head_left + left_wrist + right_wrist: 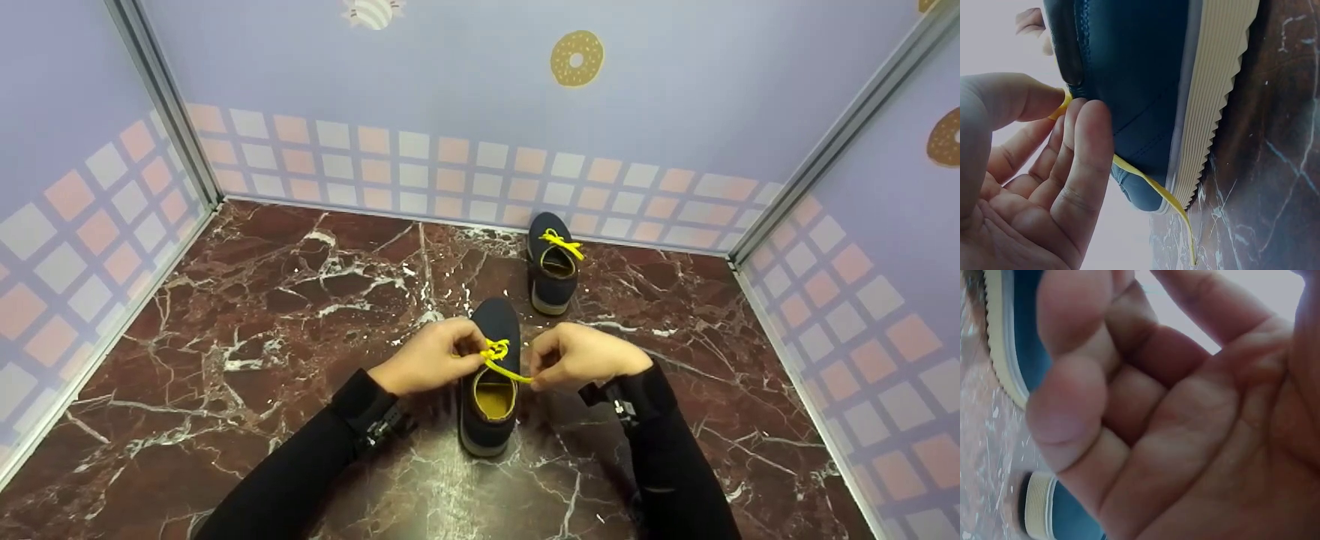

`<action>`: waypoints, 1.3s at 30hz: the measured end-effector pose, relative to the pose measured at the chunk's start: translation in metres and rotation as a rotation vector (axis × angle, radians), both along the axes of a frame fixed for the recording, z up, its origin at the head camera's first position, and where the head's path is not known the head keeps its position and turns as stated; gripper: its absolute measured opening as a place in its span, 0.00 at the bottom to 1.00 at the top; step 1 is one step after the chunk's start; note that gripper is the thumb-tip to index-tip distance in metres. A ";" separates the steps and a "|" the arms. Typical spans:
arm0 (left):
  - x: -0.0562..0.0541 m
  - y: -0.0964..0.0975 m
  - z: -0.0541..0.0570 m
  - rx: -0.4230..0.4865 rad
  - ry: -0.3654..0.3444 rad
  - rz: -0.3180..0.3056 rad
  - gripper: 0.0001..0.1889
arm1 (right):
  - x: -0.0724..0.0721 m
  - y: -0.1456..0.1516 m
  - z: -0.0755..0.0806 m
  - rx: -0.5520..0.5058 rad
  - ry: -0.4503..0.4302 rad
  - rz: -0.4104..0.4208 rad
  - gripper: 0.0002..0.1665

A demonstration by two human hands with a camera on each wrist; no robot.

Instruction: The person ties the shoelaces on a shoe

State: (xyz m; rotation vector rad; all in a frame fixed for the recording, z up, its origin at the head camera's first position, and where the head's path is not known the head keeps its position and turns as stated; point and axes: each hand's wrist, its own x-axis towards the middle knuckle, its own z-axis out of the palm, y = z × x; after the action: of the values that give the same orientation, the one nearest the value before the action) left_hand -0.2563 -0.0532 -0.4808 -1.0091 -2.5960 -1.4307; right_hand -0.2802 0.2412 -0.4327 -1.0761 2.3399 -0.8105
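A dark shoe [495, 316] with a tan ribbed sole stands on the floor, its toe pointing away from me. In the head view its yellow shoelace [511, 374] stretches across the opening between both hands. My left hand [433, 358] pinches the lace at the knotted part, between thumb and fingers. On the other side my right hand [583, 352] pinches a lace end between thumb and fingers. The left wrist view has a loose yellow lace end [1154, 185] hanging down the shoe's side. In the right wrist view, curled fingers hide the right hand's grip.
A second dark shoe [553, 291] stands farther back near the wall, its yellow lace [561, 243] tied in a bow. Purple panels with pink and white squares [414, 174] enclose the brown marbled floor [315, 300] at the back and both sides.
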 end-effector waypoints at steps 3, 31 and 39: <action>0.001 0.000 0.001 -0.008 -0.008 0.004 0.04 | -0.004 0.006 -0.002 0.031 -0.010 -0.023 0.05; 0.001 0.001 0.001 -0.022 -0.020 -0.002 0.04 | 0.006 -0.025 -0.010 -0.111 0.181 -0.068 0.09; 0.000 0.001 0.000 -0.016 -0.010 0.002 0.04 | 0.013 -0.032 -0.009 -0.085 0.244 -0.044 0.11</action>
State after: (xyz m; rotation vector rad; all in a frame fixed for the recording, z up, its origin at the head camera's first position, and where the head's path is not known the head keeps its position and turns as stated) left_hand -0.2560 -0.0521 -0.4807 -1.0031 -2.6190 -1.4211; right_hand -0.2673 0.2090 -0.4418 -1.2241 2.5580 -0.8424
